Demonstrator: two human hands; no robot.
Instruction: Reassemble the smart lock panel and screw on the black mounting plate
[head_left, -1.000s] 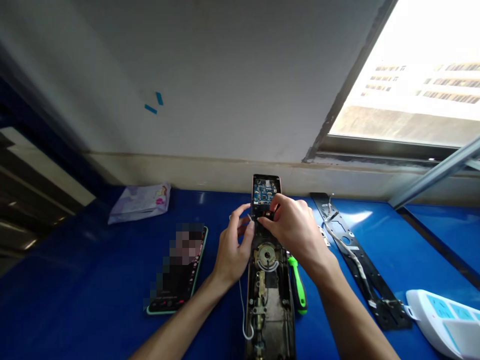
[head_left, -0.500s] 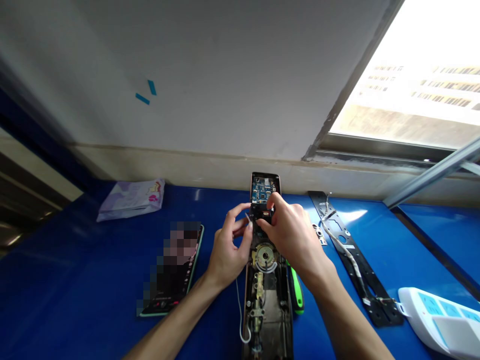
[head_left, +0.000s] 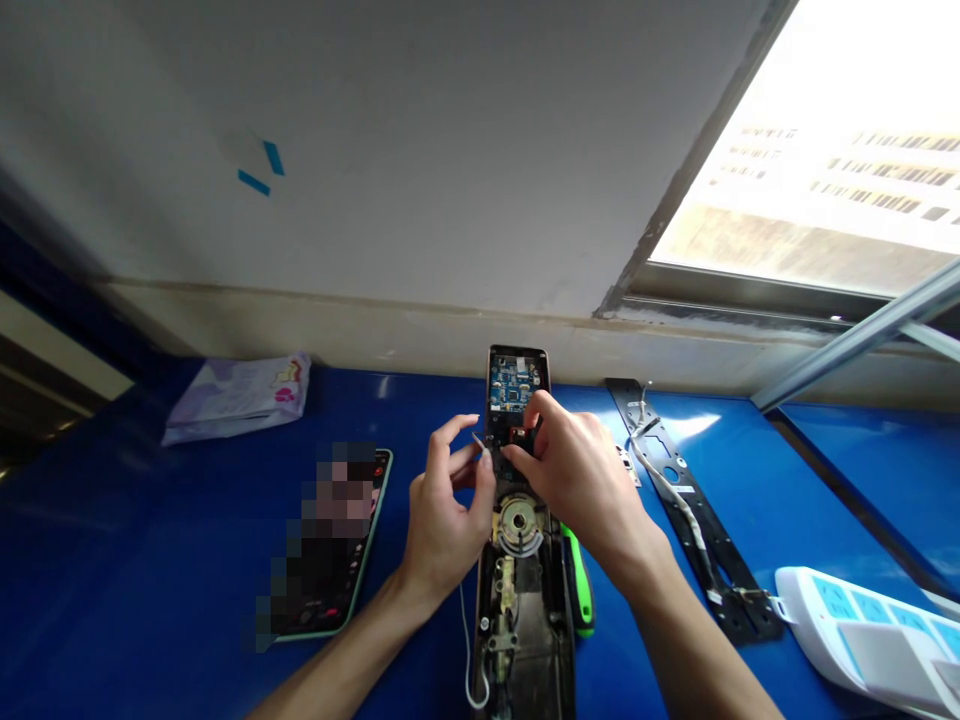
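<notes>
A pale wall (head_left: 420,150) rose beyond the housing, and a blue tabletop (head_left: 202,540) spread under it and to both its sides. A bright window (head_left: 847,120) stood beyond it to the right. The long open electronics housing (head_left: 538,610) itself lay on the tabletop, its far end near the wall. Well to its right were a black metal plate (head_left: 710,530) with a cable along it and, farther right, a white power strip (head_left: 885,640). A mint-edged smartphone (head_left: 330,570) lay to the housing's left, with a lilac packet (head_left: 240,395) farther off that way, by the wall.

The right hand (head_left: 574,465) reached over the housing's right edge, thumb and forefinger curved, a narrow gap between their tips. The left hand (head_left: 450,500) was at its left edge, forefinger lifted away, the thumb pinching a thin white wire (head_left: 466,650) against another finger.

A green-and-black tool handle (head_left: 576,580) lay just beside the housing's right edge. A blue circuit board (head_left: 517,380) sat in its far end; a round metal disc (head_left: 519,520) sat nearer. Between the right thumb and forefinger, inside the housing, showed a small reddish part (head_left: 520,436); I could not tell whether they gripped it.
</notes>
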